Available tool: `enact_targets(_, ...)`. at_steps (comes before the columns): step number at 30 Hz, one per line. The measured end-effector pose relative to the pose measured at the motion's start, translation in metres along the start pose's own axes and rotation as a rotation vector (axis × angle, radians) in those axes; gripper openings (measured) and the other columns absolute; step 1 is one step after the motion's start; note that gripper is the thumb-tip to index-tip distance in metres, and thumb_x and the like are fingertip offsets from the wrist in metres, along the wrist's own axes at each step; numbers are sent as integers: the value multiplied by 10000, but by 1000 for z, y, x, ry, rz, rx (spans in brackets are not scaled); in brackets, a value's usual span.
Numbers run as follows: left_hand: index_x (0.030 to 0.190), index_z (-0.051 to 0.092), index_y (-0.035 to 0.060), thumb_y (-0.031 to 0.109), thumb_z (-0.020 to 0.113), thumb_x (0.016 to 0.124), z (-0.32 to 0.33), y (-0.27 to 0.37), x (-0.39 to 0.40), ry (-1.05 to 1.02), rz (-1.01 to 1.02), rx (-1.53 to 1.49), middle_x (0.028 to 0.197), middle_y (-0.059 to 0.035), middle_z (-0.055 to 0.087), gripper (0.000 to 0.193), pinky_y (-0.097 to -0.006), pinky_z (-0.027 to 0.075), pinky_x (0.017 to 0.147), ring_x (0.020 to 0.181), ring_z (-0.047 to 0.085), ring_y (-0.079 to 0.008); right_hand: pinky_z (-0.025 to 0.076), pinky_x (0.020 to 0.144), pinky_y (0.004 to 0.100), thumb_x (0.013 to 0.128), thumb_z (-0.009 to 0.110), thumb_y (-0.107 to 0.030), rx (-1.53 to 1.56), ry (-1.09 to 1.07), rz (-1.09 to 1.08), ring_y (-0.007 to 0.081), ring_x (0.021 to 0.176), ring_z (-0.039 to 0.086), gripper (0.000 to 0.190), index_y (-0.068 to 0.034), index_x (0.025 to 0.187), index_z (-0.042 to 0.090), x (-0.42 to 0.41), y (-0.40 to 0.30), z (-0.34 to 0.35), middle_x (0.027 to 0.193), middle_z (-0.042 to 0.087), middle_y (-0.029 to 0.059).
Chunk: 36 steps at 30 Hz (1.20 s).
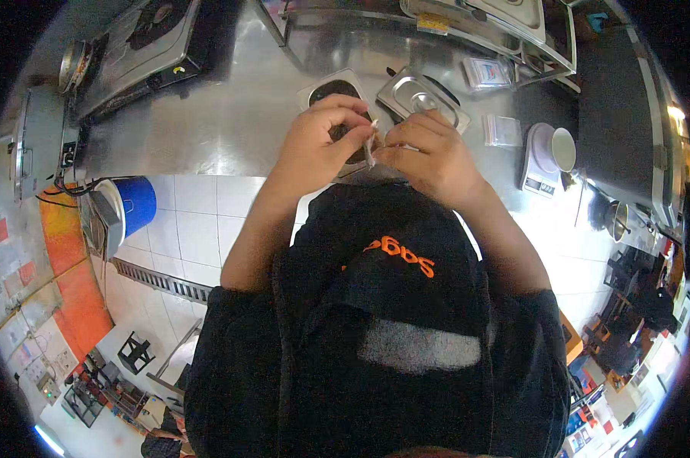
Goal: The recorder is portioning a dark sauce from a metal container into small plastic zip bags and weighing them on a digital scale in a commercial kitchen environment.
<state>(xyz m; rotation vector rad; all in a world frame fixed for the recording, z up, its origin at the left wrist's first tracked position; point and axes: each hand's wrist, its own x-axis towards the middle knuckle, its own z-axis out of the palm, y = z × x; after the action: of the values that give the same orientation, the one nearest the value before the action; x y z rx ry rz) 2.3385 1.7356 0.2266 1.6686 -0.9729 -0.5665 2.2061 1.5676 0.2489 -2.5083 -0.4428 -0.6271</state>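
Observation:
My left hand (322, 146) pinches a small clear plastic bag (371, 150) between thumb and fingers. My right hand (428, 154) has its fingertips on the other side of the same bag. Both hands are raised over the near edge of a steel counter (207, 134). Behind my left hand sits a rectangular steel pan (350, 74) with dark contents, partly hidden by my fingers. A steel pan lid (405, 91) lies tilted beyond my right hand, a dark handle or utensil showing by its edge.
Right of my hands lie a stack of clear bags (502, 130), a printed pack (487, 74) and a digital scale (536, 184) with a white cup (563, 150). A stove (144, 51) stands at left, a steel rack (345, 20) at the back. A blue bucket (141, 203) is below left.

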Motion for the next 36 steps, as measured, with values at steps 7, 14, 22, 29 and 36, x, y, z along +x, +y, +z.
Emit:
enact_targets(7,852,675,-1,39,648,841,-5,11,1,4,-114,-4,1101,-100,652,49,-314,433,899,1022,593,-178,475,708,356,604,676,-65,46,28,-37,246,796,610,285,-104,886,683,-2,2,-1,871,617,34)
enact_targets(14,894,700,32,133,662,849,-19,-23,6,163,39,326,1152,-106,644,117,-354,427,933,1037,607,-230,473,701,358,594,688,-59,38,37,-29,245,785,605,301,-108,891,680,-5,-1,-11,855,608,38)
enact_targets(22,1143,668,105,14,546,792,-4,-57,7,-122,175,1070,1343,-110,545,383,-405,469,910,1051,609,-305,466,693,358,625,670,-83,14,66,-9,237,787,602,272,-107,896,661,-13,2,-17,877,609,36)
enact_targets(29,1354,517,186,-88,495,794,1,-38,13,-54,-36,447,1347,-124,531,624,-390,483,938,1068,598,-332,461,689,356,625,669,-64,19,41,42,240,801,607,289,-112,911,666,-22,3,-20,880,614,34)
enact_targets(36,1412,424,200,-127,587,756,3,-39,11,82,-11,620,1295,-145,545,751,-364,527,874,1034,648,-253,451,668,362,639,709,-14,48,78,49,232,751,603,236,-96,858,673,-27,1,-21,846,603,36)
